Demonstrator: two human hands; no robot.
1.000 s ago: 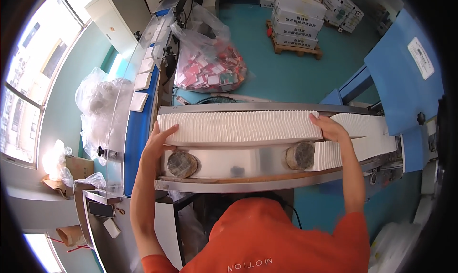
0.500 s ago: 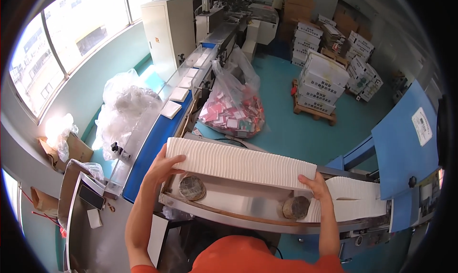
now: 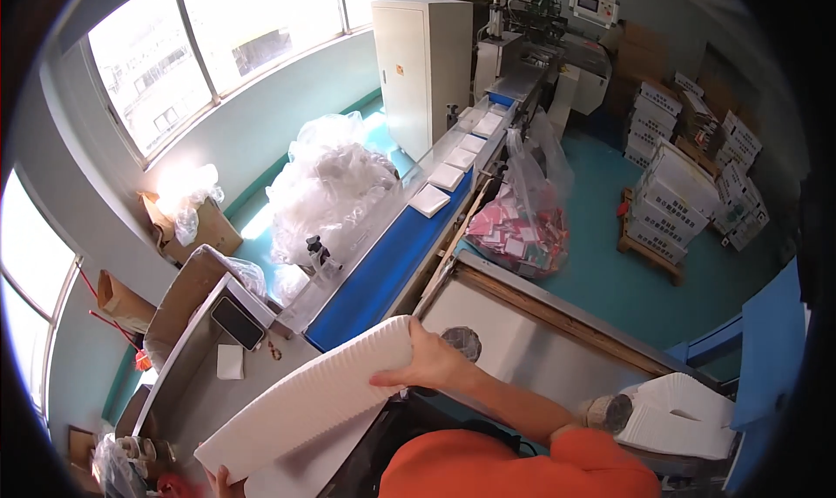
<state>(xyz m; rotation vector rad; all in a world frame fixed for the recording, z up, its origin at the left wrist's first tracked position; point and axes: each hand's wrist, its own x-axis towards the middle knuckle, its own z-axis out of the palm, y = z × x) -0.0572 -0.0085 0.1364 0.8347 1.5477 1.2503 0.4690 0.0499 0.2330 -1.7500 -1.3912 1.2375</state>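
A long stack of thin white folded sheets point(image 3: 305, 402) is held sideways between my two hands, above the left part of the work surface. My right hand point(image 3: 428, 359) is closed on the stack's right end, thumb on the near side. At the far left end, low in the picture, my left hand point(image 3: 223, 482) grips the stack; only some fingers show. Behind my right hand a round, grey-brown block point(image 3: 461, 343) rests in a long metal tray point(image 3: 531, 328). Another such block point(image 3: 610, 413) stands against more white sheets point(image 3: 684, 415) at the tray's right end.
White square packs point(image 3: 447, 177) lie in a row on a blue conveyor belt point(image 3: 383, 259). A phone point(image 3: 237, 323) and a small white pack point(image 3: 230, 362) sit on the left metal table point(image 3: 196, 402). Clear bags stand beyond the belt; boxes point(image 3: 670, 206) are stacked on a pallet.
The stack has moved left and toward me, from over the tray to over the left table, with both hands still on its ends. My view has turned left.
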